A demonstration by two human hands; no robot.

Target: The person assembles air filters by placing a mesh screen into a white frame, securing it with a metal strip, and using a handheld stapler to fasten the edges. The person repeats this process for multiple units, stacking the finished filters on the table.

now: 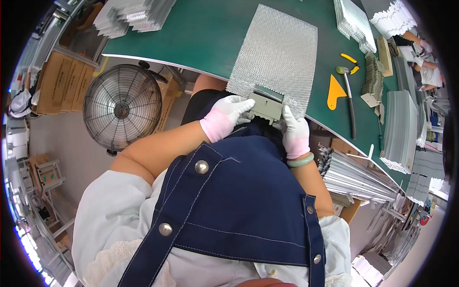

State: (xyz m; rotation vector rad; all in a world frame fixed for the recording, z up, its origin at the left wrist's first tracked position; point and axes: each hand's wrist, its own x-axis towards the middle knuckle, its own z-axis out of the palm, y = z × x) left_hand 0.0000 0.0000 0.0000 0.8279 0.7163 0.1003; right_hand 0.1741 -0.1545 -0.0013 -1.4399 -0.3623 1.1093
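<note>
Holds grey plastic piece point(266, 108) lengthwise between left hand point(227, 114) and right hand point(294, 130), at near edge of mesh sheet point(281, 55).

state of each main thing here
Grey rectangular toothed part, held by white-gloved left hand and white-gloved right hand
Silver textured rectangular sheet, lying flat
Orange triangular scraper, lying flat
Yellow-handled pliers, handles apart
Dark-handled hammer, lying
Black round caged fan, unclear whether running

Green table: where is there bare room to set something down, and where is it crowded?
Widest bare patch: between the left stack and the mesh sheet. A narrower strip runs between the sheet and the scraper. Crowded: the right side, with pliers, hammer and slats.
</note>
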